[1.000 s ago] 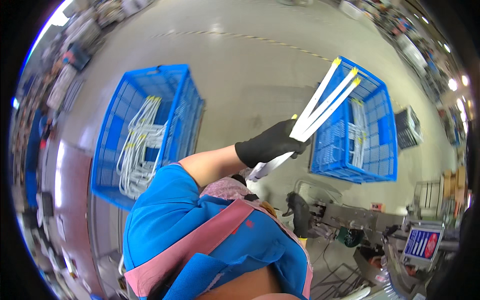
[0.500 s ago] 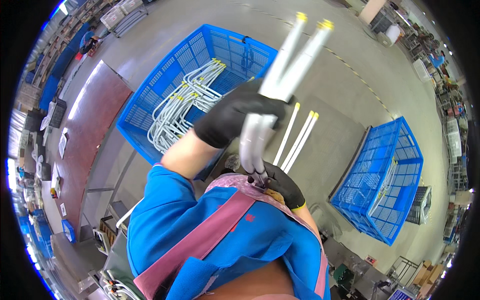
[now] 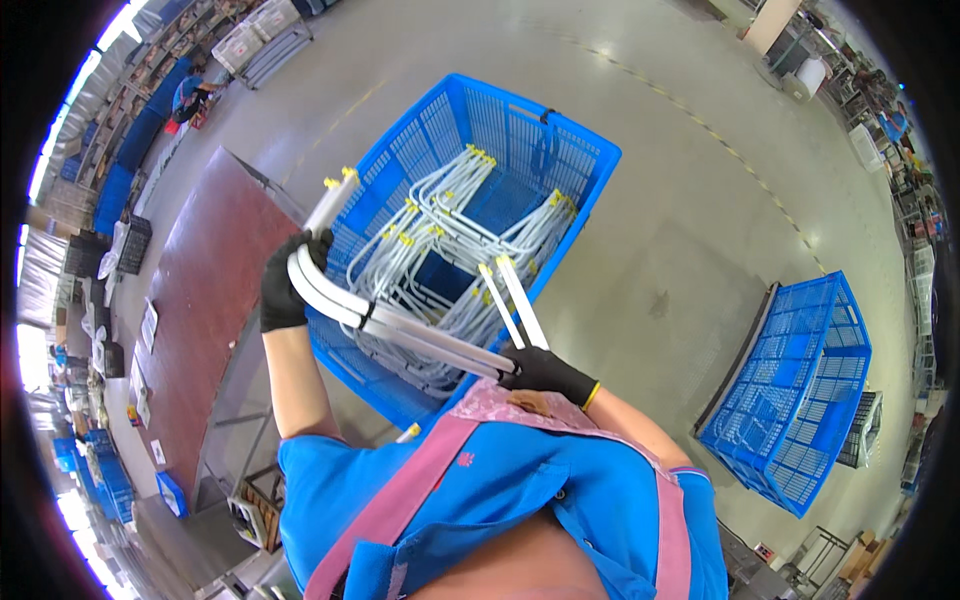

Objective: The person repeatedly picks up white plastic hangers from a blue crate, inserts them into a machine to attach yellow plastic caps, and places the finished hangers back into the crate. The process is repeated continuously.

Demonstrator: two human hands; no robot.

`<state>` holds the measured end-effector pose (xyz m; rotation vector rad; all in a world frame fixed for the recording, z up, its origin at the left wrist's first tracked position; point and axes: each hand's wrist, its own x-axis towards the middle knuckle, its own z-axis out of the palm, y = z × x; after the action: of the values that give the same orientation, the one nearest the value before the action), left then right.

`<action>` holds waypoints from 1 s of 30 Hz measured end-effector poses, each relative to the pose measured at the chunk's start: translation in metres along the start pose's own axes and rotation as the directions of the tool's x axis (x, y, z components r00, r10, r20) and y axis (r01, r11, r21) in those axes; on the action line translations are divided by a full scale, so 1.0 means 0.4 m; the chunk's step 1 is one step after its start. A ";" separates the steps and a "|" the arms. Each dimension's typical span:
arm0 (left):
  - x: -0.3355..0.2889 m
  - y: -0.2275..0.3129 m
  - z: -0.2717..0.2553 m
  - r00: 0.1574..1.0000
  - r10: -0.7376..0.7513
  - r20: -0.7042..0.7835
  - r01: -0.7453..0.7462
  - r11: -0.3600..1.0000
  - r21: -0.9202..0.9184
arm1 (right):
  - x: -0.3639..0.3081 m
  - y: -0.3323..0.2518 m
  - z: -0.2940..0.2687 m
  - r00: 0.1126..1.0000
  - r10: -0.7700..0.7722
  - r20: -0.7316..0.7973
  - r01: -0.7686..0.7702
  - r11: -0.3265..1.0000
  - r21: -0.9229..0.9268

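Both gloved hands hold a bundle of bent white tubes [image 3: 430, 338] with yellow end caps. My left hand [image 3: 288, 282], in a black glove, is closed round the bundle near its bend, with one capped end sticking up beyond the fist. My right hand [image 3: 548, 376], also black-gloved, grips the bundle in front of my chest. From there, other capped ends point up and away. A dark band wraps the tubes between the hands. Beneath the bundle stands a large blue plastic crate [image 3: 600, 205], with many similar bent tubes [image 3: 455, 215] piled inside.
To the left is a reddish-brown table [image 3: 225, 260] with papers along its edge. Another blue crate [image 3: 790, 400] stands at the right on the floor, with a dark crate [image 3: 860, 430] behind it. A person [image 3: 187, 95] crouches at the far left.
The tubes have swung from pointing up and away to lying across my front, toward the left. My left hand has moved left. More of the near crate now shows.
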<state>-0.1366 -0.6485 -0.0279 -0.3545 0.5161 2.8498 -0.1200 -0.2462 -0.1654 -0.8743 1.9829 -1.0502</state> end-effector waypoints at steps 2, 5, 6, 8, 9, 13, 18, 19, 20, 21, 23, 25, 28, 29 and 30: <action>0.041 0.036 -0.052 0.997 0.026 -0.069 -0.026 1.000 0.008 | 0.025 -0.018 -0.021 1.000 -0.004 -0.001 0.004 0.998 -0.064; 0.147 0.105 -0.121 0.990 0.127 -0.064 -0.101 0.944 0.315 | 0.069 -0.037 -0.068 0.990 0.141 -0.021 -0.142 0.988 -0.062; 0.211 0.137 -0.140 0.974 0.201 -0.104 -0.143 0.904 0.403 | 0.090 -0.040 -0.085 0.986 0.103 -0.134 -0.116 0.989 -0.091; 0.323 0.175 -0.189 0.872 0.445 -0.205 -0.171 0.669 0.724 | 0.155 -0.035 -0.121 0.916 -0.043 -0.398 -0.067 0.964 -0.257; 0.368 0.183 -0.214 0.741 0.634 -0.220 -0.090 0.419 0.904 | 0.180 -0.022 -0.148 0.875 0.017 -0.483 -0.131 0.970 -0.204; 0.502 0.132 -0.281 0.798 0.602 -0.019 0.087 -0.085 0.993 | 0.136 0.097 -0.226 0.816 -0.030 -0.577 -0.190 0.930 -0.316; 0.511 -0.281 -0.459 0.969 -0.100 0.227 -0.224 0.036 0.974 | -0.164 0.331 -0.118 0.811 0.294 -0.507 -0.470 0.842 -0.264; 0.517 -0.340 -0.489 0.897 -0.209 0.390 -0.434 -0.244 0.867 | -0.234 0.376 -0.075 0.775 0.419 -0.472 -0.558 0.805 -0.201; 0.515 -0.420 -0.518 0.978 -0.195 -0.068 0.026 -0.208 0.978 | -0.301 0.417 -0.026 0.725 0.529 -0.441 -0.633 0.764 -0.125; 0.509 -0.511 -0.545 0.872 -0.161 -0.463 0.438 -0.167 0.883 | -0.370 0.453 0.025 0.670 0.609 -0.425 -0.684 0.729 -0.033; 0.512 -0.624 -0.585 0.941 -0.335 -0.044 0.077 0.085 0.993 | -0.494 0.528 0.101 0.831 0.363 -0.422 -0.504 0.812 -0.295; 0.537 -0.752 -0.607 0.955 -0.295 -0.016 -0.029 -0.149 0.988 | -0.603 0.579 0.161 0.838 0.320 -0.442 -0.502 0.768 -0.397; 0.595 -0.909 -0.576 0.811 -0.583 0.051 -0.250 -0.267 0.931 | -0.733 0.613 0.182 0.534 0.613 -0.583 -0.697 0.709 0.107; 0.621 -0.967 -0.546 0.784 -0.621 -0.018 -0.182 -0.258 0.949 | -0.787 0.610 0.180 0.410 0.599 -0.688 -0.596 0.747 0.295; 0.642 -1.026 -0.503 0.746 -0.666 -0.012 -0.262 -0.310 0.914 | -0.829 0.617 0.157 0.358 0.717 -0.599 -0.636 0.656 0.406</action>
<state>-0.2337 -0.3031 -0.4100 0.7058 2.0108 0.9327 0.0457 0.1074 -0.3144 0.6067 2.5150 -1.0153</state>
